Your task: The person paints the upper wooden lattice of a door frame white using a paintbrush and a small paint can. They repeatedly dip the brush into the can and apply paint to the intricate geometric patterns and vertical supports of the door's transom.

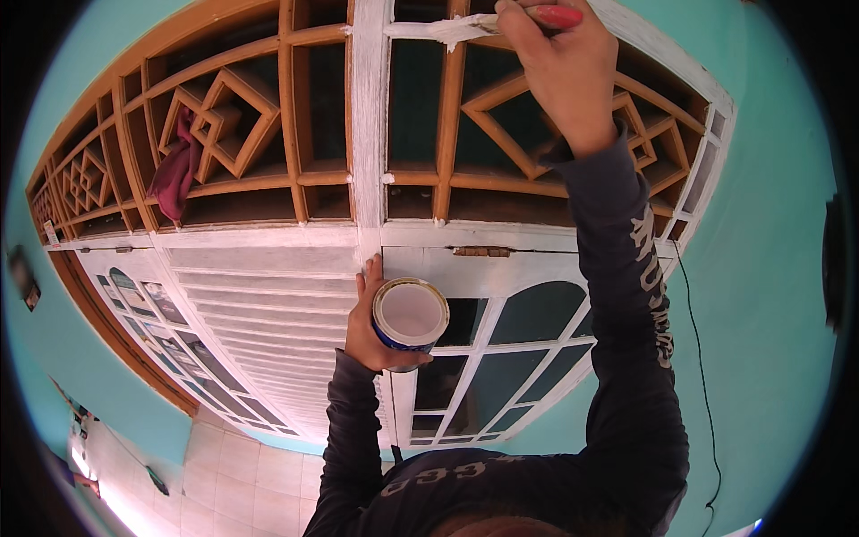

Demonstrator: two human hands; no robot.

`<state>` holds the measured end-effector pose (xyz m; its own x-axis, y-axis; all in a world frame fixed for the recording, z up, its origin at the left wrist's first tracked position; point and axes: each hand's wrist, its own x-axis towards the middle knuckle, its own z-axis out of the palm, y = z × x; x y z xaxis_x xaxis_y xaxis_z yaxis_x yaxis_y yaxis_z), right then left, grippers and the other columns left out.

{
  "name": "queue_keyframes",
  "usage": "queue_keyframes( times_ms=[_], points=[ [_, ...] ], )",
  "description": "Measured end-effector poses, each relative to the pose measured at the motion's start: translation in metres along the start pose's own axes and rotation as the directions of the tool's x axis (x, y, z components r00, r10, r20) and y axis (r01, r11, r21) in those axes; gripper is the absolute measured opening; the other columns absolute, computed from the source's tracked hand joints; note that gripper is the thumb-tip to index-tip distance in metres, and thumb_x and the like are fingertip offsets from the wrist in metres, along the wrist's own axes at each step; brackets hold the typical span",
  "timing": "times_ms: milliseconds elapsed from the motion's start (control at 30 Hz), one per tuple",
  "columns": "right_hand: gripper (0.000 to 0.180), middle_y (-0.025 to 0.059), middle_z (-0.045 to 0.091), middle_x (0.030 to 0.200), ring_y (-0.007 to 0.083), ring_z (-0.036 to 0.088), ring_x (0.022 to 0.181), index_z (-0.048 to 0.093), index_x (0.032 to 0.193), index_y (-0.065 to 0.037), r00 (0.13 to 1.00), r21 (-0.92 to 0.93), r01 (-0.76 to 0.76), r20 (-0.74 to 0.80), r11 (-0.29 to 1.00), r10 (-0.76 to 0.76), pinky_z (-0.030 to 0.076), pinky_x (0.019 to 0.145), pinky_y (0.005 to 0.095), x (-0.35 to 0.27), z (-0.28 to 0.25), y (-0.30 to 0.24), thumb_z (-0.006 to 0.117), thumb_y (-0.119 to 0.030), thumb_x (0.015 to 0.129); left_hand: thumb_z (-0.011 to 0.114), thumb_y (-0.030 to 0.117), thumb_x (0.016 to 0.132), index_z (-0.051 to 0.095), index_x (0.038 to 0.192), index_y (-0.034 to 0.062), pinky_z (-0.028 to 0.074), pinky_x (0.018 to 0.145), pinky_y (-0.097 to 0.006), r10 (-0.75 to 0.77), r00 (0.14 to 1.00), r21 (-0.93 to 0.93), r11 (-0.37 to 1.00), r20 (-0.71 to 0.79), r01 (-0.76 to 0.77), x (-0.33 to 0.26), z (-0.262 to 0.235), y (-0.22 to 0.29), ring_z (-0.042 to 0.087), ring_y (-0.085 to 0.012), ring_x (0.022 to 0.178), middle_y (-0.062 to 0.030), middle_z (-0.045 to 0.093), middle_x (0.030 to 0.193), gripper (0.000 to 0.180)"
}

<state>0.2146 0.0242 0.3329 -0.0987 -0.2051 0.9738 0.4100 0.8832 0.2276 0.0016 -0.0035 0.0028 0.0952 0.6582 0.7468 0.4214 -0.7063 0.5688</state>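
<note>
Partly done: white wooden post [368, 134] coated, orange-brown wooden lattice [446, 125] mostly bare; right hand [570, 76] grips red-handled paintbrush [474, 27], left hand [363, 329] blue-sided can [419, 347].

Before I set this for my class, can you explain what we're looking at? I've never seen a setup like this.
There is no machine here, just a person's two bare hands, with dark sleeves. The one picture comes from a wide fisheye camera worn on the person's head, looking down, so straight edges bend near the rim; its left is the person's left.

The left hand holds an open can. The right hand holds a red-handled brush, its white-coated bristles at the lattice. That lattice is upright, partly white and partly brown. A dark red cloth hangs on its left part, and a turquoise wall shows at the right.
</note>
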Motion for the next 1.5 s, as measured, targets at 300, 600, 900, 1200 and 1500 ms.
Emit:
queue_keyframes(
  times_ms=[300,600,900,1200,1500],
  points=[
    [0.022,0.0040,0.049,0.059,0.0083,0.040,0.053,0.057,0.082,-0.001,0.989,0.016,-0.069,0.130,0.998,0.066,0.036,0.051,0.0284,-0.005,-0.008,-0.007,0.074,-0.010,0.092,0.100,0.034,0.038,0.062,0.133,0.0004,0.003,0.126,-0.053,0.011,1.000,-0.010,1.000,-0.003,-0.011,-0.001,0.001,-0.003,0.019,-0.0480,0.155,-0.0369,0.028,0.161,0.108],
    [0.023,0.0039,0.052,0.066,0.0083,0.045,0.061,0.058,0.086,0.001,0.947,0.058,-0.188,0.275,0.981,0.165,0.040,0.055,0.0294,0.009,-0.021,-0.001,0.076,-0.013,0.091,0.100,0.035,0.037,0.063,0.133,0.0008,0.004,0.126,-0.053,0.019,1.000,-0.002,1.000,0.017,-0.019,0.000,0.002,-0.006,0.020,-0.0489,0.154,-0.0370,0.028,0.161,0.108],
    [0.025,-0.0023,0.051,0.068,0.0064,0.045,0.064,0.053,0.079,-0.005,0.953,0.201,-0.221,0.252,0.954,0.167,0.040,0.057,0.0270,0.038,-0.020,0.016,0.073,-0.010,0.092,0.100,0.035,0.037,0.063,0.132,0.0007,0.002,0.126,-0.053,0.009,1.000,-0.013,1.000,0.006,-0.009,-0.003,0.001,-0.008,0.017,-0.0497,0.155,-0.0379,0.027,0.161,0.108],
    [0.016,0.0006,0.057,0.067,0.0082,0.050,0.054,0.057,0.086,-0.003,0.909,0.189,-0.272,0.373,0.944,0.187,0.040,0.049,0.0236,0.079,-0.035,0.012,0.067,-0.012,0.095,0.101,0.038,0.037,0.061,0.134,0.0003,0.005,0.126,-0.054,0.015,1.000,0.023,1.000,0.015,-0.016,-0.001,0.001,-0.006,0.017,-0.0503,0.155,-0.0389,0.024,0.161,0.111],
    [0.016,0.0025,0.060,0.067,0.0079,0.052,0.050,0.055,0.085,-0.003,0.843,0.056,-0.280,0.492,0.958,0.217,0.041,0.044,0.0237,0.075,-0.014,0.002,0.062,-0.013,0.095,0.101,0.040,0.038,0.060,0.134,0.0010,0.006,0.126,-0.055,0.023,0.999,0.045,0.999,0.023,-0.024,-0.002,-0.001,-0.008,0.018,-0.0500,0.154,-0.0384,0.023,0.162,0.111]
  ],
)
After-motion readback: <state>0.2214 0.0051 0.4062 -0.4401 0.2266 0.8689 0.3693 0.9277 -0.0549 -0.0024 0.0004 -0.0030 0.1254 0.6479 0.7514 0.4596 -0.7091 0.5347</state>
